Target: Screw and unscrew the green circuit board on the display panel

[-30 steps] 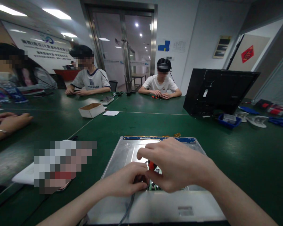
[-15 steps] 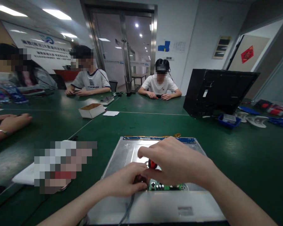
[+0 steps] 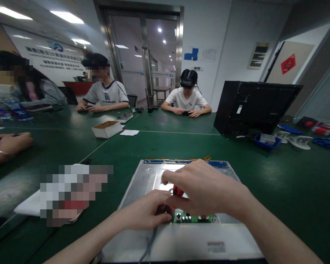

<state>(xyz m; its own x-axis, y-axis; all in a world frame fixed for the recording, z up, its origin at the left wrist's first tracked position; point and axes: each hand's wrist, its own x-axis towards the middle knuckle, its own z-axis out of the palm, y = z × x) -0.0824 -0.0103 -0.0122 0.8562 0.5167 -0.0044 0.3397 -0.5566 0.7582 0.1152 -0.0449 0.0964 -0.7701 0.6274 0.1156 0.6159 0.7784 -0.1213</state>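
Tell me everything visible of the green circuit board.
The green circuit board lies component side up on the silvery metal panel. Small silvery and dark components line its near edge, some rounded toward the left. The right hand, above it, hides part of it; the left hand is at its left end, contact unclear.

I can read "STAR WARS" on a white shirt [image 3: 107,94]. The wall sign [image 3: 55,57] and the red diamond [image 3: 288,64] have Chinese writing, too blurry for me to read.
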